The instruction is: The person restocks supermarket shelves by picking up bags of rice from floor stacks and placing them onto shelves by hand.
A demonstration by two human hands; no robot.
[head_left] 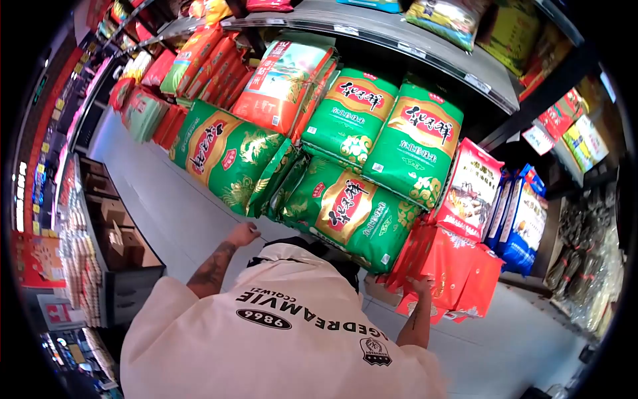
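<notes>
My left hand hangs over the floor below the left green rice bag, with nothing in it and its fingers loosely bent and apart. At the lower right, my right hand has its fingers closed on the edge of a red bag. Between the hands lies a wide green rice bag. Behind it lean two more green bags, one on the left and one on the right.
A shelf with more bags runs above the pile. Red and white bags and blue bags stand at the right. A dark cabinet with cartons is at the left, beside the tiled floor.
</notes>
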